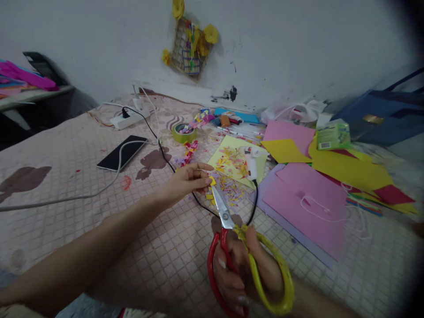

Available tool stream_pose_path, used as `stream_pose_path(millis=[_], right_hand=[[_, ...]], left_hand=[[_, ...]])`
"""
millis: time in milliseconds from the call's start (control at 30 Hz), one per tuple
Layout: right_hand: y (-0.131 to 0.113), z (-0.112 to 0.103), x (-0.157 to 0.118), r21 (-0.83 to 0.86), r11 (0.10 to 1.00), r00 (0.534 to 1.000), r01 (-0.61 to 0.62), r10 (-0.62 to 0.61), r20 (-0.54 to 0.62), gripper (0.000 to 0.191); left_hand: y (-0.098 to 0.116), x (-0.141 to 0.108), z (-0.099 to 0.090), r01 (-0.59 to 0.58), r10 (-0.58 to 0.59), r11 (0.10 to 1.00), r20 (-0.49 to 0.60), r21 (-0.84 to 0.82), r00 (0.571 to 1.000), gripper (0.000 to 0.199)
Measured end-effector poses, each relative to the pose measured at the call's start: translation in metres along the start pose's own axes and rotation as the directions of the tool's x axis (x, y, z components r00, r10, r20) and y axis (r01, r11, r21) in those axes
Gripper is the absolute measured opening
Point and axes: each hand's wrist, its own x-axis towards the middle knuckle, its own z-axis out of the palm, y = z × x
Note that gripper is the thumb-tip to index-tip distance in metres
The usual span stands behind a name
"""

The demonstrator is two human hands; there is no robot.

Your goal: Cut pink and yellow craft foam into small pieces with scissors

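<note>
Between the thumb and fingers of my left hand is a small yellow paper piece. My right hand grips scissors with one red and one yellow handle. The blade tips point away from me and reach the yellow piece at my left fingertips. Under and beside the blades lie many small purple and yellow paper scraps. Just beyond, a white glue gun rests on a pale yellow sheet strewn with orange and yellow bits.
A black phone or tablet lies at left, near a white power strip with trailing cables. A green tape roll stands beyond my left hand. Pink sheets, yellow sheets and a blue bag occupy the right.
</note>
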Motion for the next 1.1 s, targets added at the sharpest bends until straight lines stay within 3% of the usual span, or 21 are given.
stream_pose_path(millis=[133, 400, 667, 1100], right_hand=[[-0.001, 0.006, 0.0, -0.087, 0.996, 0.996, 0.0, -0.008, -0.09, 0.067], [0.003, 0.009, -0.002, -0.314, 0.947, 0.972, 0.068, -0.134, -0.194, 0.067], [0.009, 0.001, -0.003, -0.372, 0.924, 0.955, 0.091, -0.187, -0.231, 0.063], [0.018, -0.007, -0.007, -0.417, 0.904, 0.942, 0.091, -0.214, -0.257, 0.056]], left_hand=[[0.002, 0.0, -0.002, 0.02, -0.021, 1.0, 0.045, 0.022, 0.999, 0.038], [0.004, -0.001, -0.003, 0.048, -0.049, 0.999, 0.139, 0.017, 0.989, 0.034], [0.0, -0.003, -0.001, 0.191, -0.173, 0.975, 0.154, -0.117, 0.973, 0.02], [0.003, -0.006, 0.006, 0.159, -0.152, 0.986, 0.121, -0.044, 0.981, 0.028]])
